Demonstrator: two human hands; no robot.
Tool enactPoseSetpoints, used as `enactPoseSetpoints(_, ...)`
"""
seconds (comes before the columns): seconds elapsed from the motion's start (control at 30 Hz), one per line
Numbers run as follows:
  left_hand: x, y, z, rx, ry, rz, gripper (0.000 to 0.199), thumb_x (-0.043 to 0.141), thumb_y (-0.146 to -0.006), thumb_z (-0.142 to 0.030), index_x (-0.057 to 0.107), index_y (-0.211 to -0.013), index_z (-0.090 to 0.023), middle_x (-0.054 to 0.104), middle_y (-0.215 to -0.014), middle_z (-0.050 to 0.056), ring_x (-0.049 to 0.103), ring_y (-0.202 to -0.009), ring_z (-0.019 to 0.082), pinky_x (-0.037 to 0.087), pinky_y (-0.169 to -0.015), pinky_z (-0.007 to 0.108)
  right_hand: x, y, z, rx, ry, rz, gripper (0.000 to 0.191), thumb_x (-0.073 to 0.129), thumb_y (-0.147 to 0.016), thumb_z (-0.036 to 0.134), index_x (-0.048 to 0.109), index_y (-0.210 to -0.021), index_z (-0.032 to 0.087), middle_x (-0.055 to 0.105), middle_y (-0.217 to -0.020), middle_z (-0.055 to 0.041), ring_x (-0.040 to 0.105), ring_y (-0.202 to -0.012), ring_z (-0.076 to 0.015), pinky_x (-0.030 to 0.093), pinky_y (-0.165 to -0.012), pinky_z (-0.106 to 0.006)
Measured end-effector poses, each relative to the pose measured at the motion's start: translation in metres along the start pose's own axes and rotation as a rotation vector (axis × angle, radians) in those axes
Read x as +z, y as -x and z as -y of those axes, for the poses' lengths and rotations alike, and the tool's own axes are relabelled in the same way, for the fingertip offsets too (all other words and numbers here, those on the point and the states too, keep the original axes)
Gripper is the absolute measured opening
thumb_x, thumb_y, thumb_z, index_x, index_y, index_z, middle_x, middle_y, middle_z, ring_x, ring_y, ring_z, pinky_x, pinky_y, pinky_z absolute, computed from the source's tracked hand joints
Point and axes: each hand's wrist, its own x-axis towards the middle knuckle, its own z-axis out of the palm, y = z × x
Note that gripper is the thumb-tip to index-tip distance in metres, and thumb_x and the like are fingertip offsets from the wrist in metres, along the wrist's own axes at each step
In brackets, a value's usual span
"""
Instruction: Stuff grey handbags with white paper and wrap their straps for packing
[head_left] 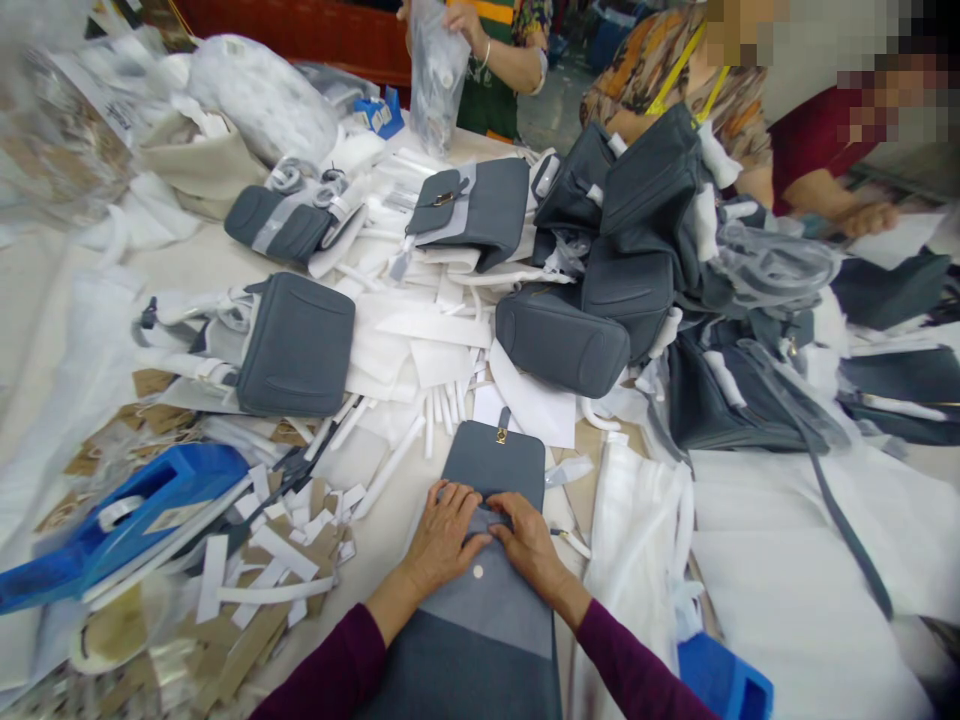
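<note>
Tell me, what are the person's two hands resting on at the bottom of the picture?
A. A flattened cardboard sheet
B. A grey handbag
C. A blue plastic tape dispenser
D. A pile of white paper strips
B. The left hand and right hand both lie on the flap of the grey handbag.

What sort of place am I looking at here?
Probably a handbag workshop's packing table: many grey handbags, white paper strips, and a co-worker holding a clear plastic bag.
</note>
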Motion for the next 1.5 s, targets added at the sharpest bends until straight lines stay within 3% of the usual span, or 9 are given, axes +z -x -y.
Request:
enactPoseSetpoints(0.2,0.001,-0.002,0.003,-0.012,-0.036,0.03,0.019,0.045,-0.092,-0.019,0.057,-0.106,-0.025,0.056,-0.106,0.004,0.045,-0.105,0.023,0.032,-0.099,0.045,-0.017,-0.024,-0.003,-0.055,0.063,-0.059,0.021,0.054,-0.081,0.011,0.059,-0.1,0.02,0.062,-0.103,-0.0051,0.053,-0.099,-0.0204,0.039,-0.09,-0.034)
enactPoseSetpoints(0.33,0.002,-0.002,0.003,-0.004,-0.043,0.014,0.026,0.046,-0.092,-0.021,0.053,-0.116,-0.027,0.055,-0.107,0.005,0.044,-0.105,0.023,0.032,-0.098,0.045,-0.028,-0.07,-0.006,0.066,0.386,-0.182,0.033,0.052,-0.082,0.009,0.056,-0.114,0.015,0.056,-0.118,-0.0127,0.047,-0.11,-0.0254,0.037,-0.093,-0.037)
enactPoseSetpoints(0.47,0.001,-0.001,0.002,0.002,-0.099,0.027,0.016,0.047,-0.091,-0.02,0.056,-0.104,-0.025,0.054,-0.105,0.005,0.044,-0.102,0.023,0.033,-0.095,0.044,-0.036,-0.108,0.0,0.234,0.694,-0.108,0.028,0.06,-0.081,0.018,0.061,-0.108,0.011,0.059,-0.112,-0.0165,0.047,-0.109,-0.0298,0.036,-0.09,-0.04)
enactPoseSetpoints(0.63,0.0,0.002,0.0,0.002,-0.101,-0.005,0.01,0.05,-0.09,-0.021,0.056,-0.098,-0.024,0.054,-0.105,0.005,0.044,-0.102,0.023,0.033,-0.096,0.044,-0.073,-0.124,0.024,0.321,0.564,0.117,0.025,0.067,-0.079,0.036,0.069,-0.097,0.019,0.066,-0.1,-0.0073,0.059,-0.092,-0.0215,0.04,-0.076,-0.029)
enactPoseSetpoints(0.8,0.004,0.008,0.002,0.007,-0.066,-0.043,0.01,0.052,-0.089,-0.023,0.058,-0.097,-0.021,0.055,-0.105,0.007,0.046,-0.103,0.025,0.033,-0.097,0.046,-0.076,-0.065,0.06,0.143,0.468,0.09,0.015,0.063,-0.076,0.021,0.065,-0.091,0.02,0.066,-0.087,-0.0026,0.059,-0.083,-0.0179,0.039,-0.071,-0.026)
enactPoseSetpoints(0.9,0.008,0.01,0.006,0.009,-0.016,-0.066,0.016,0.055,-0.087,-0.027,0.061,-0.099,-0.019,0.058,-0.11,0.01,0.047,-0.109,0.028,0.036,-0.096,0.046,-0.042,-0.001,0.067,-0.016,0.34,-0.078,0.02,0.051,-0.08,0.015,0.061,-0.096,0.02,0.063,-0.091,-0.0052,0.057,-0.091,-0.02,0.041,-0.08,-0.028)
enactPoseSetpoints(1.03,0.006,0.016,0.017,0.045,0.06,0.008,0.027,0.053,-0.082,-0.019,0.064,-0.107,-0.022,0.064,-0.112,0.009,0.05,-0.113,0.028,0.032,-0.103,0.048,0.004,0.061,0.051,-0.05,0.094,-0.253,0.031,0.04,-0.076,0.007,0.059,-0.096,0.022,0.061,-0.092,-0.0059,0.056,-0.09,-0.0202,0.044,-0.082,-0.031)
enactPoseSetpoints(1.2,-0.001,0.038,0.033,0.057,0.148,0.07,0.036,0.061,-0.073,-0.018,0.065,-0.108,-0.028,0.064,-0.116,0.005,0.042,-0.123,0.03,0.016,-0.111,0.056,0.025,0.08,0.037,-0.079,0.094,-0.219,0.032,0.038,-0.076,0.005,0.059,-0.091,0.022,0.059,-0.087,-0.005,0.055,-0.085,-0.0201,0.045,-0.078,-0.031)
enactPoseSetpoints(1.5,0.014,0.054,0.04,-0.138,0.258,-0.097,0.047,0.067,-0.069,-0.028,0.062,-0.115,-0.02,0.039,-0.135,0.014,0.035,-0.124,0.035,0.033,-0.102,0.051,0.034,0.091,0.056,-0.258,0.736,0.003,0.032,0.045,-0.082,0.012,0.057,-0.111,0.017,0.058,-0.097,-0.0097,0.05,-0.093,-0.0238,0.042,-0.084,-0.035)
